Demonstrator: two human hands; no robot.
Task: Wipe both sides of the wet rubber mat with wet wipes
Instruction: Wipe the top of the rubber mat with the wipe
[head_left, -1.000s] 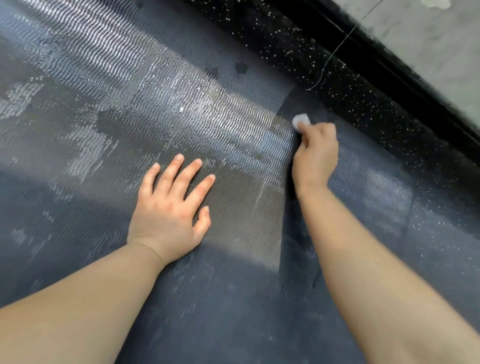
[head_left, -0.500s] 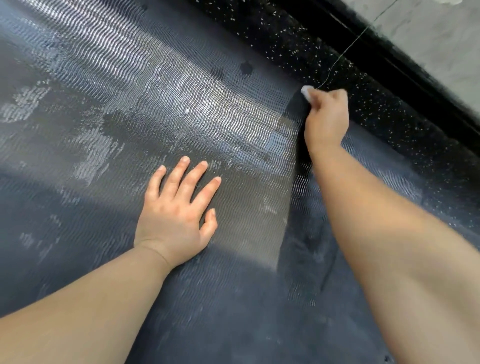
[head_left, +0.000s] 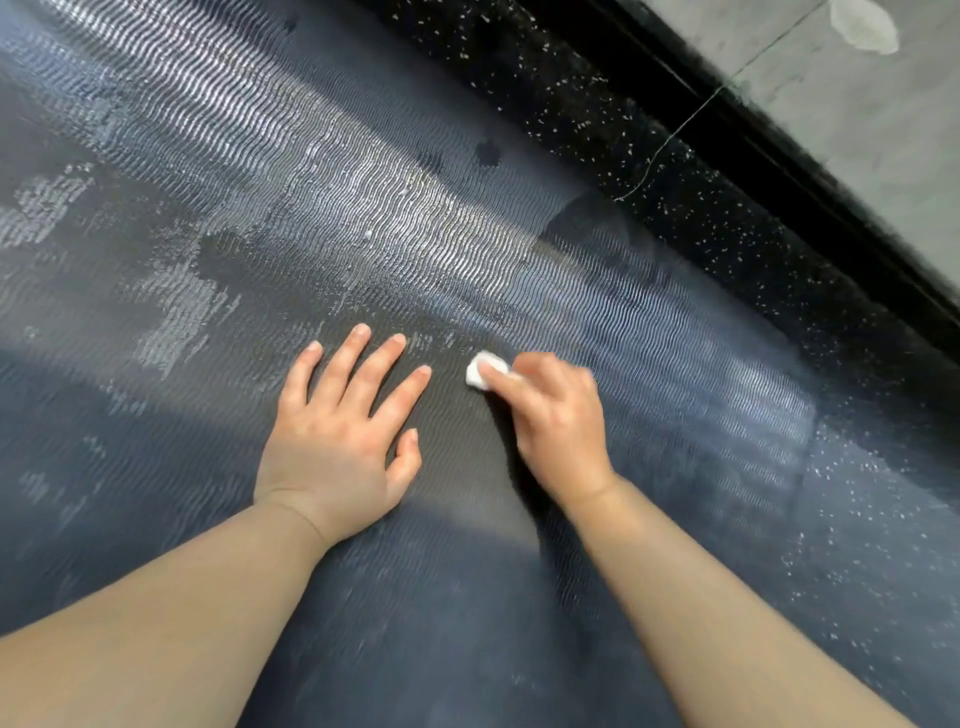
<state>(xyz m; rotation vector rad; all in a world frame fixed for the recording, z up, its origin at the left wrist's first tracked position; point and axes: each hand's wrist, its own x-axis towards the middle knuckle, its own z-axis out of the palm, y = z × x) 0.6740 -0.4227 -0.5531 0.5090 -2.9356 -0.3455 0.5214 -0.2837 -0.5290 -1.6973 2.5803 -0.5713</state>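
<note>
Dark ribbed rubber fills most of the view: the rubber mat (head_left: 363, 234) is laid flat, its wavy ridges glistening with water; well to the left of the left hand (head_left: 337, 441), pale wet patches (head_left: 41, 202) are seen on the ridges; the left hand itself is pressed palm down on the mat near the middle of the view, its fingers straight and spread, nothing held in it; beyond it and a little to the right, a small dark spot (head_left: 487, 152) is marked on the ribbing; just right of the left hand's fingertips, a small white wet wipe (head_left: 480, 370) is bunched and pushed against the mat; the wipe is pinched by the curled fingers of the right hand (head_left: 556, 426), which is set just beside the left hand without touching it; both forearms are bare; farther right of the left hand, the mat's edge is met by a black floor flecked with white (head_left: 675, 182), across which a thin pale thread (head_left: 670, 140) is trailed; beyond that a plain black strip (head_left: 779, 156) is run diagonally; farthest right of the left hand, a grey slab (head_left: 857, 130) is seen, a pale blotch (head_left: 862, 23) lying on it at the top corner.
</note>
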